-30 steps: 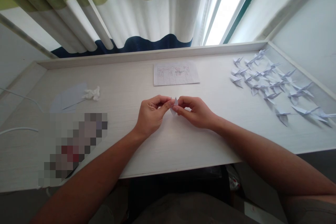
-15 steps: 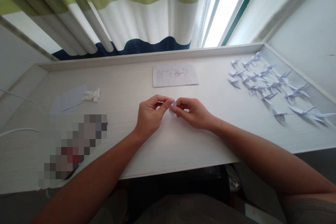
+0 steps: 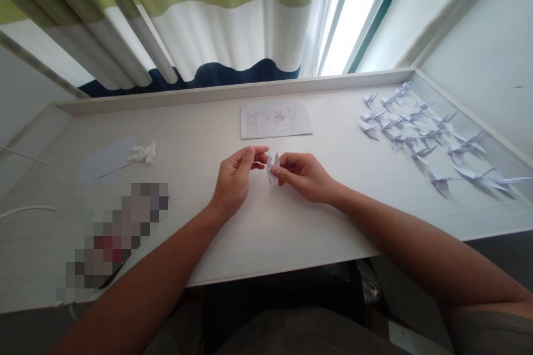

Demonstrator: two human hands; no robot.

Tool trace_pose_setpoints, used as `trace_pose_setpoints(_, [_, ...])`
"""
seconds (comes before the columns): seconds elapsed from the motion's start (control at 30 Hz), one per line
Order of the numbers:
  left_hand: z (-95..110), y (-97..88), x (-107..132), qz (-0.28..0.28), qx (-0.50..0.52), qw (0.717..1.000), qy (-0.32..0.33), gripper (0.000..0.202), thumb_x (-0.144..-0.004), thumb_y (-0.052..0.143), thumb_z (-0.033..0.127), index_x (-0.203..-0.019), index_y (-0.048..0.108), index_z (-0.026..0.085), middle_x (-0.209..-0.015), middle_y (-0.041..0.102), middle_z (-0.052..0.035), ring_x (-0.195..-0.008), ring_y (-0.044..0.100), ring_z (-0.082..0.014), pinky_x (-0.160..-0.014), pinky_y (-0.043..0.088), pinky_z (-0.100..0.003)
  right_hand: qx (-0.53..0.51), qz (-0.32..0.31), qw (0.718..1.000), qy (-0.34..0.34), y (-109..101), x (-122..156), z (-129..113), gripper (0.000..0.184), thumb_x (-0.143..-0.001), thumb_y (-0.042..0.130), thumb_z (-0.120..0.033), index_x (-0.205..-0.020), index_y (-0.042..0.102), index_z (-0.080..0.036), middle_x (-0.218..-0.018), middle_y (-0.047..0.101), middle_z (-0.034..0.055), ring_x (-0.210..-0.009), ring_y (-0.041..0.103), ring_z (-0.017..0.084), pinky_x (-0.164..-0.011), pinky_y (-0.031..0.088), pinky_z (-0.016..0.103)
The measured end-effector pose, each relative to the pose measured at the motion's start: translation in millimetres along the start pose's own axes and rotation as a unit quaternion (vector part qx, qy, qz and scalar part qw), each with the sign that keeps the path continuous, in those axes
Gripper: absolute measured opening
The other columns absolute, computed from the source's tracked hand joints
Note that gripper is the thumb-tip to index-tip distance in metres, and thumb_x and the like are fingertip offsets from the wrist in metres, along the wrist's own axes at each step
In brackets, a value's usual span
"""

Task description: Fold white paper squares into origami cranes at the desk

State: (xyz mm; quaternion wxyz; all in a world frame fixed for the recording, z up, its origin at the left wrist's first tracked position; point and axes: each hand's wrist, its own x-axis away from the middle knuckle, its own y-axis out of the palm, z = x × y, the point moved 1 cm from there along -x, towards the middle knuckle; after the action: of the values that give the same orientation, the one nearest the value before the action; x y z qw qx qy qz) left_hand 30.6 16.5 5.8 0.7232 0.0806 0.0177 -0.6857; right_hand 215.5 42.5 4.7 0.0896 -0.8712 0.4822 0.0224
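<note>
A small folded piece of white paper [image 3: 271, 173], with two pointed tips standing up, is pinched between the thumb and fingers of my right hand [image 3: 306, 176]. Just left of it, my left hand [image 3: 237, 177] has its thumb lifted and its fingers stretched towards the paper. Whether those fingertips touch the paper's left side I cannot tell. Both hands are over the middle of the white desk [image 3: 258, 244]. On the right of the desk lie several folded paper cranes [image 3: 410, 122] in a loose group.
A printed sheet with a table on it [image 3: 275, 120] lies beyond my hands. Flat paper sheets [image 3: 110, 158] and a crumpled tissue [image 3: 144, 152] are at the left. Nearer me is a pixelated object [image 3: 120, 233]. A raised rim [image 3: 233, 87] borders the desk's back below a curtain [image 3: 233, 28].
My left thumb and fingers have come off the folded paper, and the left hand has opened. The paper's two points now stand apart. My right hand keeps its pinch.
</note>
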Motion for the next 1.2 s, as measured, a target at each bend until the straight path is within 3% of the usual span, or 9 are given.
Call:
trace_pose_setpoints(0.2, [0.7, -1.7, 0.5, -0.03, -0.079, 0.996, -0.011, 0.034, -0.089, 0.08, 0.053, -0.086, 0.079, 0.019, -0.085, 0.077, -0.0047, -0.08, 0.068, -0.018, -0.078, 0.055, -0.03, 0.003, 0.008, 1.0, -0.003, -2.3, -0.5, 1.8, 0.051, -0.089, 0.074, -0.067, -0.076, 0.06, -0.019, -0.07, 0.062, -0.0005, -0.064, 0.058, 0.013, -0.062, 0.047, 0.029])
trace_pose_setpoints(0.37, [1.6, -0.5, 1.6, -0.058, -0.088, 0.994, 0.011, 0.033, -0.088, 0.081, 0.05, -0.08, 0.075, 0.019, -0.081, 0.075, -0.0041, -0.074, 0.066, -0.0174, -0.07, 0.053, -0.029, -0.011, 0.004, 1.0, -0.002, -1.8, -0.9, 1.4, 0.052, -0.088, 0.076, -0.067, -0.075, 0.059, -0.02, -0.069, 0.06, -0.0013, -0.063, 0.058, 0.013, -0.061, 0.047, 0.029])
trace_pose_setpoints(0.5, [3.9, 1.8, 3.4, -0.038, -0.092, 0.994, 0.044, 0.029, -0.091, 0.079, 0.045, -0.08, 0.073, 0.019, -0.079, 0.073, -0.0035, -0.075, 0.065, -0.0171, -0.075, 0.053, -0.03, -0.024, 0.003, 1.0, -0.001, -0.3, -1.2, -0.9, 0.052, -0.088, 0.076, -0.068, -0.077, 0.06, -0.019, -0.07, 0.06, -0.0011, -0.063, 0.058, 0.013, -0.061, 0.048, 0.029])
trace_pose_setpoints(0.63, [2.9, 2.9, 3.7, -0.034, -0.111, 0.992, 0.039, 0.025, -0.092, 0.077, 0.042, -0.081, 0.073, 0.02, -0.081, 0.074, -0.0034, -0.079, 0.067, -0.0184, -0.081, 0.055, -0.032, -0.01, 0.011, 1.0, 0.001, 0.2, -1.3, -0.7, 0.051, -0.088, 0.076, -0.067, -0.077, 0.061, -0.019, -0.07, 0.061, -0.0006, -0.063, 0.058, 0.013, -0.061, 0.048, 0.028])
trace_pose_setpoints(0.87, [2.5, 2.1, 1.5, -0.06, -0.08, 0.995, 0.009, 0.026, -0.091, 0.078, 0.043, -0.082, 0.076, 0.019, -0.083, 0.075, -0.0038, -0.08, 0.068, -0.0179, -0.082, 0.055, -0.032, 0.003, 0.0, 1.0, -0.006, 0.3, -0.5, 0.3, 0.052, -0.089, 0.074, -0.068, -0.077, 0.06, -0.019, -0.069, 0.061, -0.0011, -0.063, 0.057, 0.013, -0.06, 0.046, 0.028])
trace_pose_setpoints(1.2, [5.6, 4.2, 2.9, -0.027, -0.025, 0.999, -0.002, 0.026, -0.086, 0.084, 0.045, -0.083, 0.078, 0.02, -0.085, 0.076, -0.0037, -0.079, 0.067, -0.0169, -0.075, 0.056, -0.03, 0.012, -0.001, 1.0, -0.024, -0.5, -0.1, -3.1, 0.048, -0.092, 0.073, -0.064, -0.078, 0.06, -0.02, -0.072, 0.061, -0.0005, -0.065, 0.059, 0.014, -0.061, 0.048, 0.029])
